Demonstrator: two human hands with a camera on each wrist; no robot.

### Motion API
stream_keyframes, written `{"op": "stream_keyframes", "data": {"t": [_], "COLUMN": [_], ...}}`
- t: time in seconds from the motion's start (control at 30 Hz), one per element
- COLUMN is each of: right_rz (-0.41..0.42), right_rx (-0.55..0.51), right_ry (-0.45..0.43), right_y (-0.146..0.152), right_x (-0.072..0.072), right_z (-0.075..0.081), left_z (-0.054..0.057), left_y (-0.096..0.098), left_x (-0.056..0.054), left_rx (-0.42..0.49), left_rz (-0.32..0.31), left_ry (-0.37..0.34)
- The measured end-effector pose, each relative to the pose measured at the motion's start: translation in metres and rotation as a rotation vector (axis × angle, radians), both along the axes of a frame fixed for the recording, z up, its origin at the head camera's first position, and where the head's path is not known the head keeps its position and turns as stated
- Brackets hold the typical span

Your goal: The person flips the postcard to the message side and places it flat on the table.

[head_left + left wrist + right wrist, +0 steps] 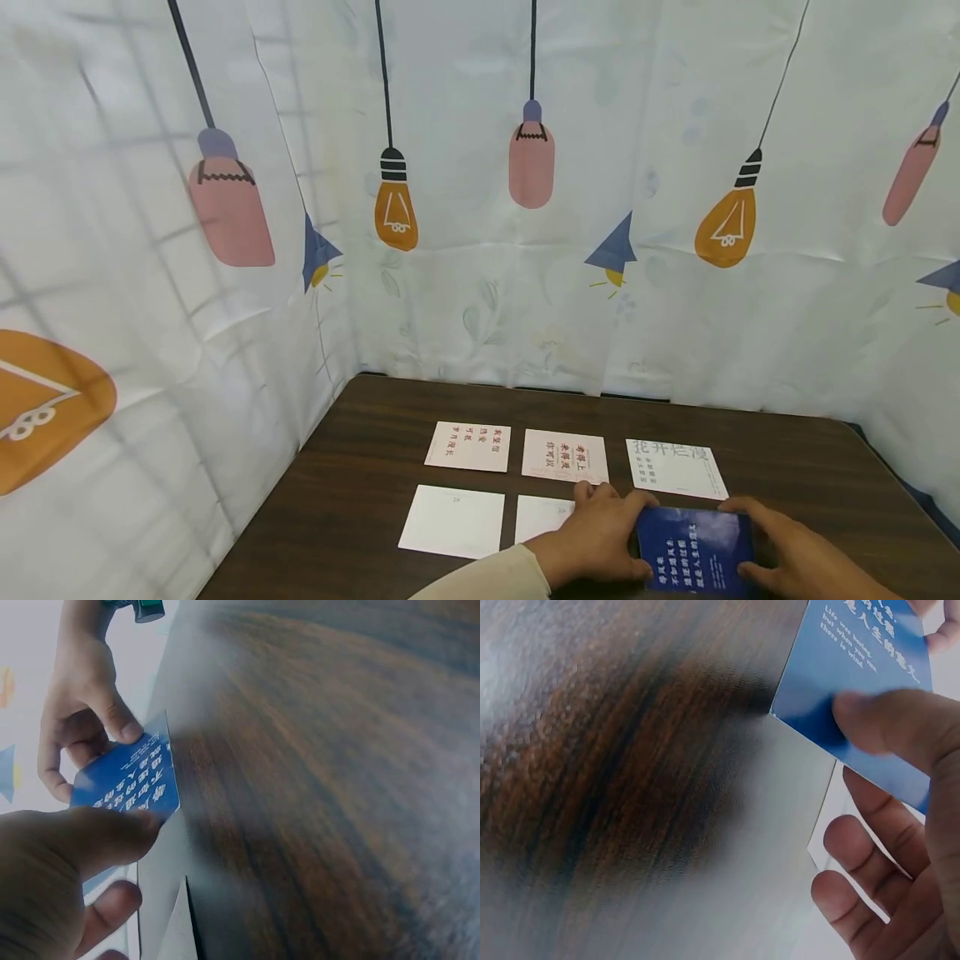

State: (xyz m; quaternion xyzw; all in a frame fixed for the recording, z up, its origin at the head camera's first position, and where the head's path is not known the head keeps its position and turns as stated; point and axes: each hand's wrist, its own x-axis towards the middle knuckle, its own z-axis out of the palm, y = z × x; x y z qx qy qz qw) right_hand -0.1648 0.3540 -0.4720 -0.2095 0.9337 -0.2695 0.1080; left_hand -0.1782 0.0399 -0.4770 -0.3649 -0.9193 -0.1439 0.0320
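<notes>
A blue postcard (697,550) printed with white characters is held face up between both hands at the table's near right. My left hand (596,533) pinches its left edge, the thumb lying on the printed face in the left wrist view. At the opposite edge my right hand (795,550) pinches it, thumb (881,724) on top and fingers beneath. The card appears tilted over the wood in the wrist views. A white card (542,512) lies beside my left hand, partly covered by it.
On the dark wooden table (337,500), a back row has two cards with red characters, one at left (468,458) and one mid-row (540,456), and a grey-lettered card (678,477). A mostly blank white card (452,523) lies front left. Patterned curtains (465,333) border the table.
</notes>
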Motion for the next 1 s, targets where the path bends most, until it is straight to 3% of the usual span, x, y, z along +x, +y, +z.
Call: {"op": "stream_keyframes", "data": {"t": [0.2, 0.3, 0.63, 1.0], "right_rz": [0.152, 0.185, 0.077, 0.134], "right_rx": [-0.072, -0.117, -0.092, -0.183], "right_ry": [0.163, 0.204, 0.183, 0.161], "right_y": [0.006, 0.006, 0.009, 0.014], "right_x": [0.002, 0.001, 0.002, 0.007], "right_z": [-0.002, -0.003, 0.006, 0.004], "left_z": [0.001, 0.002, 0.01, 0.007], "left_y": [-0.003, -0.005, -0.009, -0.013], "left_x": [-0.001, -0.003, -0.005, -0.003], "left_rx": [0.055, 0.09, 0.195, 0.228], "left_rz": [-0.011, -0.018, 0.018, 0.007], "left_ry": [-0.011, -0.025, -0.042, -0.042]}}
